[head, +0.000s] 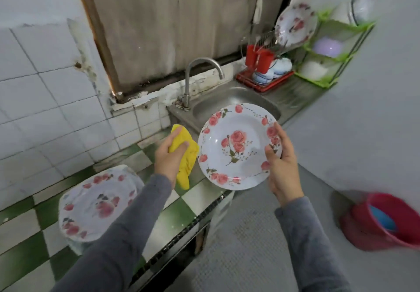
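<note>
You hold the rose-patterned plate (236, 146) tilted toward you, in the air before the steel sink (213, 105). Your right hand (281, 166) grips its right rim, thumb on the face. Your left hand (169, 155) is curled round a bunched yellow cloth (185, 157) just beside the left rim. A stack of matching plates (95, 203) sits on the checkered counter (181, 214). The red dish rack (261, 86) holds white bowls (272, 70), red cups (259, 58) and an upright plate (294, 24). The pink bucket (386, 223) holds something blue (381, 219).
</note>
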A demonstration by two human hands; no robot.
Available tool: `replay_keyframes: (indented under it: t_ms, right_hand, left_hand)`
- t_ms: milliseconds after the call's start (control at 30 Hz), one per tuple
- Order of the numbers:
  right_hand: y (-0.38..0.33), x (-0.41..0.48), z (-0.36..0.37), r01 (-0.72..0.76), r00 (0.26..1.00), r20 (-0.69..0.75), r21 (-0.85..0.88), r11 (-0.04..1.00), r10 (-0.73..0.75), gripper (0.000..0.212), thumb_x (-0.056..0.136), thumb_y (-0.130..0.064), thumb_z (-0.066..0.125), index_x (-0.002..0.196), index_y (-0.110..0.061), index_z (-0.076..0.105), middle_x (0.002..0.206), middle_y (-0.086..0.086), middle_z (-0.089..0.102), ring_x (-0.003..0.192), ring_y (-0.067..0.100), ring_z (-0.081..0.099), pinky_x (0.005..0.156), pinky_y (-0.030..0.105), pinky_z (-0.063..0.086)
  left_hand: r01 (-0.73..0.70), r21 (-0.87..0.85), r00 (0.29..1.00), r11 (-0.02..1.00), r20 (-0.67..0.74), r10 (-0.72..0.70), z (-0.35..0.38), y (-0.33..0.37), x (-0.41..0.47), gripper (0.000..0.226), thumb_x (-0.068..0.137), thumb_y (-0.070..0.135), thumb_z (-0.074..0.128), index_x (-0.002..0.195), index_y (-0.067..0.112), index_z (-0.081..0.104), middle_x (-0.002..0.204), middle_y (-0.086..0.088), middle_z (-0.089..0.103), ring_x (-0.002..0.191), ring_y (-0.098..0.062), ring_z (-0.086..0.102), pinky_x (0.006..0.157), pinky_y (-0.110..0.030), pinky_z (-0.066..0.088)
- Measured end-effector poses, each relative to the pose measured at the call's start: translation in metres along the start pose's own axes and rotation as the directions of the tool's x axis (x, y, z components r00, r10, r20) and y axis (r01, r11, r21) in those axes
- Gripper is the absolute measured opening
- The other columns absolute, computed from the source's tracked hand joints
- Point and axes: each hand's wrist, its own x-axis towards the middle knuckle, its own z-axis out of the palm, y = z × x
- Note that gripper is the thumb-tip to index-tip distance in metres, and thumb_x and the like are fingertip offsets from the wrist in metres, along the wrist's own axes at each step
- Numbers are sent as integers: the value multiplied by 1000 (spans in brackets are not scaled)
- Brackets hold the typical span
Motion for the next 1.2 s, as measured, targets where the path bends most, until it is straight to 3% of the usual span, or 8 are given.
replay_keyframes:
  t_ms: [167,367,667,800,867,1000,1100,1200]
  right_hand:
    - [-35,25,-112,43,993,-105,-12,999,-44,57,101,6,45,126,-45,57,136,-13,57,126,12,57,93,27,54]
    - [-65,53,-217,64,974,-217,-30,997,-69,53,103,2,46,130,-43,54,144,-6,53,113,6,62,101,45,51]
    - [-78,139,-295,64,946,-318,-28,998,-69,50,103,-5,50,119,-52,60,136,-11,60,124,16,59,104,50,51]
    - [-85,208,-316,97,943,-311,-73,993,-115,47,103,-3,48,128,-42,56,132,-16,58,123,11,57,104,48,51]
    - [-90,249,-320,131,945,-288,-91,987,-152,47,103,-2,48,129,-40,55,131,-18,58,121,6,58,104,43,51]
    - [-100,332,-323,159,949,-251,-134,978,-189,48,103,-3,48,130,-41,55,134,-16,58,122,6,58,103,41,52]
    - [-109,390,-322,204,951,-200,-163,965,-234,47,102,-2,47,133,-37,55,135,-17,58,123,4,57,104,37,52]
    - [-112,442,-321,242,948,-168,-175,954,-271,49,102,1,46,135,-34,55,136,-14,58,125,5,56,105,35,50]
  left_hand:
    - [15,-19,988,1000,156,-11,129,-25,-19,42,91,13,70,108,52,68,138,5,59,121,-15,60,104,-43,50]
    - [20,-30,966,999,257,-12,253,-40,-39,45,91,12,70,111,53,63,139,4,57,116,-14,62,98,-37,53]
    - [15,-40,948,999,320,-2,382,-61,8,45,91,11,70,108,52,66,140,4,57,121,-13,60,103,-42,51]
    - [14,-63,956,998,293,5,440,-64,56,45,89,12,71,101,55,70,136,5,61,120,-15,61,104,-44,50]
    - [-1,-71,959,997,284,22,470,-63,85,45,90,11,70,109,52,68,136,5,60,118,-12,61,102,-38,51]
    - [-38,-87,971,996,233,57,527,-53,142,46,93,8,67,129,37,63,122,8,65,101,-4,64,78,-16,53]
    - [-54,-80,968,995,238,72,562,-45,182,44,91,12,68,112,51,67,132,2,63,118,-16,61,99,-34,52]
    - [-63,-73,975,995,210,77,592,-40,215,43,92,13,68,106,53,68,135,-3,62,121,-21,60,105,-45,49]
